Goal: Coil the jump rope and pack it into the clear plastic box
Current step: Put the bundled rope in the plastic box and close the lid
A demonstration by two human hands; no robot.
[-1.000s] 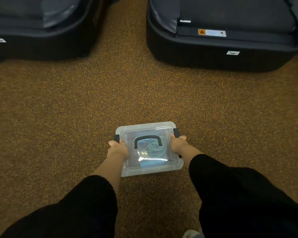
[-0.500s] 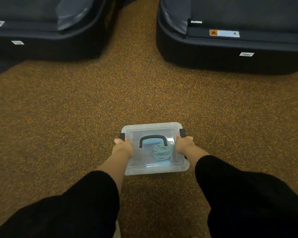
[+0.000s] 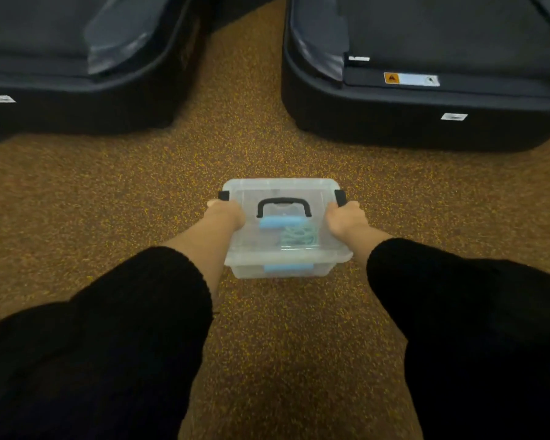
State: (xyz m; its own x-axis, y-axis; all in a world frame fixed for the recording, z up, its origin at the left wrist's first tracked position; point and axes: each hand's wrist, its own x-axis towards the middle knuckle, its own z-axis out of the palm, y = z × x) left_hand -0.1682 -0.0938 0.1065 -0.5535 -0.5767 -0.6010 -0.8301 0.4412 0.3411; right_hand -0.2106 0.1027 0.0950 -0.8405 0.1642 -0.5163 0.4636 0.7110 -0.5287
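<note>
Both hands hold the lidded clear plastic box (image 3: 283, 246), centre frame, jump rope packed inside.

Left hand (image 3: 224, 214) has its grip closed on the box's left edge, just under the black left latch (image 3: 223, 195). Right hand (image 3: 345, 219) grips the right edge the same way, below the black right latch (image 3: 340, 197). The lid is on, with a black carry handle (image 3: 284, 206) at its middle. Through the plastic: coiled teal jump rope (image 3: 297, 238) at centre-right of the box, one light blue handle (image 3: 280, 222) lying across near the carry handle, a second blue handle (image 3: 288, 267) at the front wall. Can't tell whether the box touches the speckled brown floor (image 3: 108, 192). Black sleeves (image 3: 134, 312) fill the lower frame. Two dark machine bases sit at upper left (image 3: 77, 90) and upper right (image 3: 426, 106), the box in line with the gap between them.
</note>
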